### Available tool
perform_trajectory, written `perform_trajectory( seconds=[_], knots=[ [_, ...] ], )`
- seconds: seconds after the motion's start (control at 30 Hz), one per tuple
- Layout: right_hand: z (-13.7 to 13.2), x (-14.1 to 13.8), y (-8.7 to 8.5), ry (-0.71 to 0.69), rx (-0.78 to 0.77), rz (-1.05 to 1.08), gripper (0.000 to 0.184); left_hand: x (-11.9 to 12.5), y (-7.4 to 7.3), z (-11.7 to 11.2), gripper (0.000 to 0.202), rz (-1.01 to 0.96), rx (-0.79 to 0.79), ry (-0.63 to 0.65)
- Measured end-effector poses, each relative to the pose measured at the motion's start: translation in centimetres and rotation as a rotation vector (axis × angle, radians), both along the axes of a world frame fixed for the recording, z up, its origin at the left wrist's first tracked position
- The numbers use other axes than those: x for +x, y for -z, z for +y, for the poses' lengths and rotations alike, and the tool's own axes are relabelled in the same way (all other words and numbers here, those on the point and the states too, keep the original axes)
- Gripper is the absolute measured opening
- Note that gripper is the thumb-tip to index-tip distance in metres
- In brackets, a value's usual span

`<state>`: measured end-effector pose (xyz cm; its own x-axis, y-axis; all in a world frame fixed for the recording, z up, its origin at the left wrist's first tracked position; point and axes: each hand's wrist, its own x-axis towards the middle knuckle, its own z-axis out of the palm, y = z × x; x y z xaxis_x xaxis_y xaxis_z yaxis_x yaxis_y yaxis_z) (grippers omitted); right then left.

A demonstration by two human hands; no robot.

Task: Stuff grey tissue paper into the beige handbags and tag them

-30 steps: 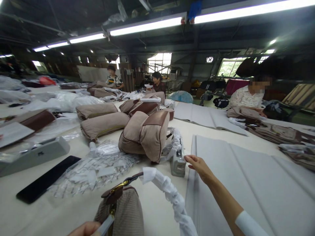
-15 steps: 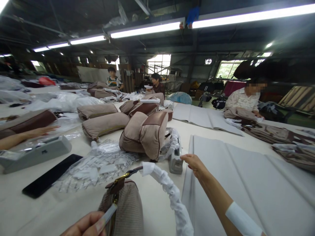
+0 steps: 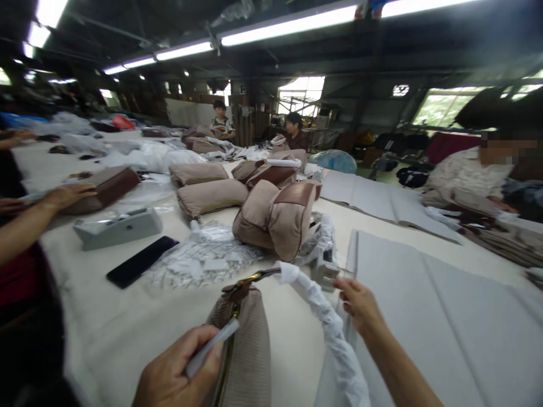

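My left hand (image 3: 182,362) pinches a zipper pull (image 3: 214,347) wrapped in a whitish strip. The pull hangs from the brass zipper of a tan corduroy handbag (image 3: 250,345) standing in front of me. The bag's strap (image 3: 318,311), covered in crinkled white wrapping, arches up and to the right from a gold ring. My right hand (image 3: 360,308) is at the front of a grey tape dispenser (image 3: 326,276), fingertips closed on what looks like a thin, clear strip of tape. Part of the dispenser is hidden behind plastic-wrapped straps and stuffed bags.
Stuffed tan bags (image 3: 212,198) lie mid-table beside a pile of small clear packets (image 3: 207,260). A black phone (image 3: 142,261) and another tape dispenser (image 3: 121,228) lie left. Grey sheets (image 3: 407,294) cover the right. A co-worker's hand (image 3: 70,195) touches a bag at left; others sit beyond.
The view has swung left. My right hand has drawn slightly back from the dispenser, a thin strip now showing near its fingertips. The co-worker's hand at left now touches a bag.
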<state>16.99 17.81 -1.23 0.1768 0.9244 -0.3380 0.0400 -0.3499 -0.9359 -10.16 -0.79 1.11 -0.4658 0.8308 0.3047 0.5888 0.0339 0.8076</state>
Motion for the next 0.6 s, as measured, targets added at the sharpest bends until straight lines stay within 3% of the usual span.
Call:
perform_trajectory(
  seconds=[0.03, 0.1, 0.17, 0.23, 0.33, 0.47, 0.6],
  knots=[
    [-0.6, 0.0, -2.6, -0.023, 0.067, 0.022, 0.028, 0.1, -0.4, 0.1, 0.013, 0.133, 0.08, 0.039],
    [-2.1, -1.0, -8.4, -0.23, 0.183, 0.093, 0.036, 0.3, -0.9, 0.3, 0.01, 0.343, 0.258, 0.081],
    [-4.0, -3.4, -13.2, -0.581, 0.066, 0.085, 0.036, 0.6, -0.9, 0.6, 0.011, 0.464, 0.378, 0.051],
    [-6.3, -6.8, -15.7, -0.875, -0.082, 0.06, 0.036, 1.0, -0.7, 0.5, 0.01, 0.504, 0.396, 0.033],
    [-8.6, -11.5, -15.2, -1.09, -0.213, -0.009, 0.035, 1.5, -0.3, 0.1, 0.011, 0.464, 0.38, 0.038],
    [-9.1, -13.9, -12.7, -1.093, -0.264, -0.151, 0.035, 1.5, -0.1, -0.2, 0.013, 0.457, 0.486, -0.033],
    [-9.0, -14.4, -12.2, -1.073, -0.275, -0.227, 0.031, 1.3, -0.3, -0.1, 0.013, 0.527, 0.594, -0.075]
  ],
)
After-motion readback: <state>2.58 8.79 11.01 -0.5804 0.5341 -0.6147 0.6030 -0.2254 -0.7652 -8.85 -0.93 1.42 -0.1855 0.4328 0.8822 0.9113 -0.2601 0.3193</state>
